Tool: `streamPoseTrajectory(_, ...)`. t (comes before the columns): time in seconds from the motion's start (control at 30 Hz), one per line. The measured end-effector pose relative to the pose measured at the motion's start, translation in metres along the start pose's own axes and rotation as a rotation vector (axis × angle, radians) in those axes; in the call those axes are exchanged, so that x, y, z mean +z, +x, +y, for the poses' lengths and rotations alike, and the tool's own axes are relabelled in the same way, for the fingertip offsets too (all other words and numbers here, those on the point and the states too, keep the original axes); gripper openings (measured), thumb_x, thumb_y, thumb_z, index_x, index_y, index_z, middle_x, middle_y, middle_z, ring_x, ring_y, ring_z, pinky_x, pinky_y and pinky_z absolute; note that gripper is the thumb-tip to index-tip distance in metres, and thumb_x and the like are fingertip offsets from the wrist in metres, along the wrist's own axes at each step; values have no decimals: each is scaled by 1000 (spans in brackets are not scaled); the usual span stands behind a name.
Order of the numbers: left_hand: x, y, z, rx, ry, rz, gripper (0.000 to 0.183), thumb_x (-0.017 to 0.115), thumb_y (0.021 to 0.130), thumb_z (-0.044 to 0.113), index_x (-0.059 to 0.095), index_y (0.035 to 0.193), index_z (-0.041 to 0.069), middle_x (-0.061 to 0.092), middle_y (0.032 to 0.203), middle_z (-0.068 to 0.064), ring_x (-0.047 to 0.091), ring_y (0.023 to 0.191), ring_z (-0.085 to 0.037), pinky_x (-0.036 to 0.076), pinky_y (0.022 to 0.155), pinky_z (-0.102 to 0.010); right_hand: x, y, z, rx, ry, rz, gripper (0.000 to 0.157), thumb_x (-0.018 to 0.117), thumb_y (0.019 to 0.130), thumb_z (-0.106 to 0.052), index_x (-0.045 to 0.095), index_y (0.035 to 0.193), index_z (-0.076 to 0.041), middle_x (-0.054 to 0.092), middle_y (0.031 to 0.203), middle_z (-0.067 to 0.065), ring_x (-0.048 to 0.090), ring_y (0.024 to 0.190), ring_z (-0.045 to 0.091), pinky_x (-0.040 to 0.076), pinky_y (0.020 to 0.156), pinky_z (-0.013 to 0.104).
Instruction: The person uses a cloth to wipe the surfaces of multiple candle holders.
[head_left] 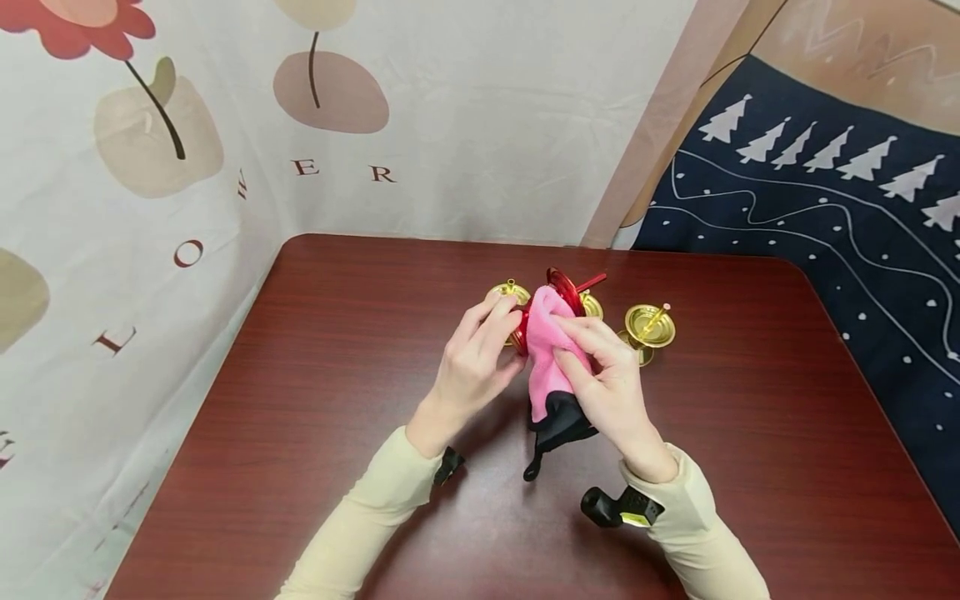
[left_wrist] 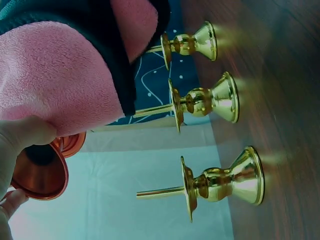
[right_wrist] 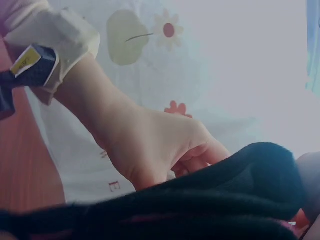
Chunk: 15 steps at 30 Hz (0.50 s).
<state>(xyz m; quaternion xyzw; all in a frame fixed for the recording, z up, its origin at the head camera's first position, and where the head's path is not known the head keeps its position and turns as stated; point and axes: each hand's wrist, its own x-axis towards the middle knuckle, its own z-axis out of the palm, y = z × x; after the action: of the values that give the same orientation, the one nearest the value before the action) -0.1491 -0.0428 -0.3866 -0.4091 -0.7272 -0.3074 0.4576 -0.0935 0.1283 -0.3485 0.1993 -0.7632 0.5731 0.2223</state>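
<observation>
A shiny red metal candlestick (head_left: 564,290) is held tilted above the table, its spike pointing to the upper right. My left hand (head_left: 472,358) grips its flared base, whose hollow underside (left_wrist: 42,175) shows in the left wrist view. With bent fingers and thumb, my right hand (head_left: 611,379) pinches a pink and black cloth (head_left: 551,358) against the candlestick's middle. The cloth hides the stem, and its black part with a loop hangs below. Dark folds of the cloth (right_wrist: 225,185) cover most of the right hand's work in the right wrist view.
Three gold candlesticks stand upright behind the hands: one at left (left_wrist: 217,184), one in the middle (left_wrist: 200,102) and one at right (head_left: 650,327). They rest on a dark red-brown table (head_left: 337,375). Printed fabric (head_left: 487,125) hangs beyond the table's far edge.
</observation>
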Motion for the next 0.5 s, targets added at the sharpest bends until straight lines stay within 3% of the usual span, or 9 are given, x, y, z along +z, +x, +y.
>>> streamPoseTrajectory(0.07,0,0,0,-1,-11,16,48,80,62,2,57,103,-8,62,109,-23,57,103,-37,46,92,-37,0,-1,-1,-3,-24,-18,33,61,78,13,67,109,4,65,101,15,55,88,11,46,67,15)
streamPoseTrajectory(0.17,-1,-1,2,-117,-105,38,53,83,60,1,58,106,-6,62,112,-22,56,104,-35,47,91,-36,1,-2,1,-17,-30,-20,32,60,77,14,67,107,5,65,100,16,54,90,11,45,67,14)
streamPoseTrajectory(0.33,-1,-5,7,-454,-256,62,59,86,58,6,58,110,-2,62,115,-17,58,102,-26,48,88,-35,2,-5,11,34,16,-10,29,58,77,16,64,105,11,63,100,21,55,94,8,46,74,15)
streamPoseTrajectory(0.4,-1,-5,9,-596,-336,63,59,86,59,6,58,110,-2,63,114,-16,60,102,-23,48,89,-35,2,-6,15,116,71,-8,29,58,78,15,62,107,12,65,102,14,55,94,7,46,77,15)
streamPoseTrajectory(0.5,0,-4,11,-815,-535,85,56,84,61,-1,57,110,-5,64,110,-20,63,101,-22,48,90,-34,2,-6,20,234,186,6,29,56,80,15,58,109,16,65,102,-1,56,93,7,46,81,17)
